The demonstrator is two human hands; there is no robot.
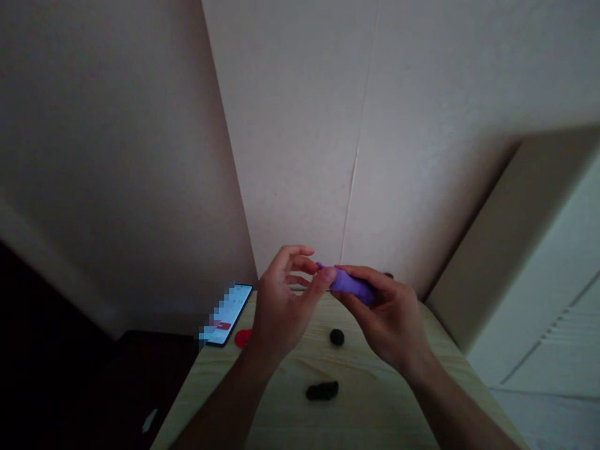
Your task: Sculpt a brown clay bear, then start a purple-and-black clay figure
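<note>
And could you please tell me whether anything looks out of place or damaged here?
The wall seam looks uneven partway up, perhaps lifting. Otherwise nothing stands out: the right hand holds the purple piece above the table.

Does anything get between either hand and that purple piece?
Nothing visible does: the right hand holds the purple piece, and the left hand appears to touch its end. The round black lump lies below, on the table.

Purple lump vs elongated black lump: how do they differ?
The purple lump is in the right hand; the elongated black lump lies on the tabletop. In view, the purple lump looks larger than the elongated black lump. Both are longer than wide.
</note>
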